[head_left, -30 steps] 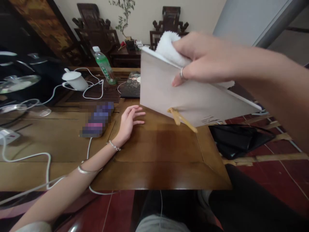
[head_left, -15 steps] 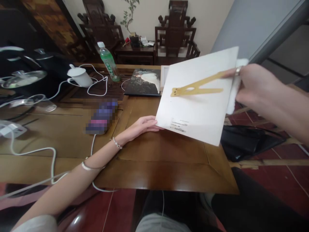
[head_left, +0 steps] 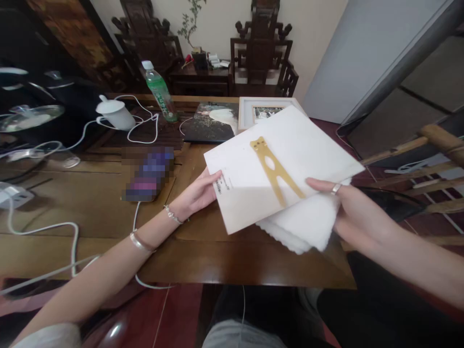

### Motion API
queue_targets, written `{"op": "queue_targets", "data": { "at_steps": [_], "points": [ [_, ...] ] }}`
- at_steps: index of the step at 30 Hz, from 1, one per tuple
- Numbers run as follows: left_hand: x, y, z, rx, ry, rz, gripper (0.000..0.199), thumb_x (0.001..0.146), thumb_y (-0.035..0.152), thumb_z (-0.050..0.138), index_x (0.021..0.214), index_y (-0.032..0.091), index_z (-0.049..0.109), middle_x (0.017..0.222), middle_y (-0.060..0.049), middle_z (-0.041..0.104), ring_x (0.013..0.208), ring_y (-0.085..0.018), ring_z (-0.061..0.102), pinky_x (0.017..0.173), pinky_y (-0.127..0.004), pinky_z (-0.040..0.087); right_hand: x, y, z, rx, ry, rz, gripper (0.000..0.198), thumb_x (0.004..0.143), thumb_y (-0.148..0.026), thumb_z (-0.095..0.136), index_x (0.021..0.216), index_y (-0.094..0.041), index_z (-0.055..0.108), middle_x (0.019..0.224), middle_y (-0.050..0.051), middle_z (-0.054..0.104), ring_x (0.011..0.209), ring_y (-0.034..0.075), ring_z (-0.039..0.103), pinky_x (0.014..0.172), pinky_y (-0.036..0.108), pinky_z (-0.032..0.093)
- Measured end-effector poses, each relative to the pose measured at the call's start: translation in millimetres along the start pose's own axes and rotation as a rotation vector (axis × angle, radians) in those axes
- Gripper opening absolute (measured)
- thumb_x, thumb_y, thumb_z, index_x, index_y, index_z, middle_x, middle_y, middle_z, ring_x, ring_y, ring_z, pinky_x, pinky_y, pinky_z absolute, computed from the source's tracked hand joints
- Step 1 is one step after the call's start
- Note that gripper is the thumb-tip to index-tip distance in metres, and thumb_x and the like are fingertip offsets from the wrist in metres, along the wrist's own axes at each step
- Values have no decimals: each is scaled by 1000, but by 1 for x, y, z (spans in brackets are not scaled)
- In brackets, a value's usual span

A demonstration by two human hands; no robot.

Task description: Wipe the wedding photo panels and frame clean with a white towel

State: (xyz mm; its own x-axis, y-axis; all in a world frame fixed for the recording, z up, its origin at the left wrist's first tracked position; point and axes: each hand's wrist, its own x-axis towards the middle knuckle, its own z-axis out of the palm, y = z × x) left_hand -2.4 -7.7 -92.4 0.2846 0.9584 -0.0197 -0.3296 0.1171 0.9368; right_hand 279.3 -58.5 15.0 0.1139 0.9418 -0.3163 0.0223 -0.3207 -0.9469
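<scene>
I hold a flat picture panel (head_left: pixel 246 193) over the table with its white back toward me. Fixed to that back is a gold cat-shaped stand (head_left: pixel 276 180), and a barcode label is near the left edge. My left hand (head_left: pixel 203 194) pinches this left edge, thumb on the back. At the opposite side my right hand (head_left: pixel 357 208) grips the panel's edge, its thumb over the back. A folded white cloth (head_left: pixel 308 224) is held in the same hand, beneath the panel. The panel's front is hidden.
A dark picture panel (head_left: pixel 203 128) and a white photo frame (head_left: pixel 246 104) lie behind. Leftward are a phone (head_left: pixel 150 176) on a white cable, a green bottle (head_left: pixel 161 94), a white lidded cup (head_left: pixel 116 115) and a charger block (head_left: pixel 16 195). A wooden chair (head_left: pixel 440 145) stands right.
The panel has turned and tilted flatter, its right side lowered. My right hand has come down and inward with the cloth, now more exposed. My left hand has shifted slightly left, its thumb over the edge.
</scene>
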Motion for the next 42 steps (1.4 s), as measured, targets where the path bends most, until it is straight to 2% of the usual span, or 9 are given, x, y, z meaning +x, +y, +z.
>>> {"op": "queue_targets", "data": {
  "at_steps": [5, 10, 13, 16, 19, 21, 30, 36, 42],
  "points": [
    [-2, 11, -3, -240, 162, -205, 51, 88, 25, 70, 136, 12, 61, 103, -12, 81, 101, -32, 77, 87, -39, 65, 5, 3, -5, 277, 125, 149, 25, 77, -21, 77, 101, -20, 74, 100, 9, 79, 88, 27, 76, 77, 40, 67],
    [-4, 23, -1, -281, 298, -342, 44, 89, 28, 63, 127, 6, 68, 92, -17, 80, 82, -34, 79, 73, -43, 66, 44, -7, -38, 124, 394, -467, 40, 61, -14, 84, 97, -25, 69, 120, 5, 75, 114, 29, 70, 97, 46, 60],
    [-4, 28, 4, -265, 373, -368, 43, 88, 25, 63, 125, 5, 68, 90, -16, 80, 76, -33, 78, 69, -42, 66, 56, -11, -58, -315, 480, -855, 47, 63, -25, 85, 106, -24, 68, 126, 10, 72, 119, 33, 67, 103, 52, 53],
    [-1, 32, 9, -247, 428, -350, 43, 86, 20, 62, 126, 5, 67, 88, -15, 80, 70, -30, 78, 68, -41, 66, 59, -8, -68, -813, 409, -1033, 26, 75, -38, 74, 95, -22, 69, 101, 14, 76, 96, 36, 72, 91, 56, 56],
    [0, 33, 10, -237, 465, -329, 41, 86, 14, 62, 126, 5, 67, 82, -12, 80, 62, -26, 76, 63, -36, 65, 61, -3, -67, -1037, 279, -1031, 17, 79, -39, 66, 83, -22, 67, 78, 9, 73, 77, 33, 72, 77, 51, 59],
    [1, 33, 10, -232, 485, -348, 37, 86, 12, 62, 122, 5, 69, 78, -10, 79, 56, -23, 73, 58, -31, 62, 62, -2, -63, -1017, 217, -998, 26, 75, -41, 70, 92, -20, 70, 85, 10, 75, 79, 34, 73, 75, 52, 60],
    [4, 23, -1, -192, 422, -308, 34, 80, 15, 68, 113, 8, 72, 89, -14, 80, 70, -28, 77, 57, -32, 61, 73, -28, -61, -248, 126, -736, 32, 77, -45, 81, 100, -25, 72, 115, 9, 77, 103, 34, 74, 85, 53, 62],
    [5, 26, 0, -113, 439, -313, 24, 78, 16, 70, 101, 9, 73, 83, -12, 79, 62, -23, 74, 56, -29, 60, 62, -36, -63, -423, 133, -924, 20, 86, -45, 74, 81, -26, 71, 122, 8, 75, 118, 37, 69, 86, 53, 62],
    [8, 16, -9, 79, 446, -111, 34, 68, 19, 82, 99, 12, 70, 85, -7, 78, 65, -19, 71, 59, -25, 58, 54, -38, -67, -759, 227, -1071, 39, 88, -43, 72, 58, -27, 52, 76, 3, 70, 96, 34, 73, 78, 48, 62]
  ]
}}
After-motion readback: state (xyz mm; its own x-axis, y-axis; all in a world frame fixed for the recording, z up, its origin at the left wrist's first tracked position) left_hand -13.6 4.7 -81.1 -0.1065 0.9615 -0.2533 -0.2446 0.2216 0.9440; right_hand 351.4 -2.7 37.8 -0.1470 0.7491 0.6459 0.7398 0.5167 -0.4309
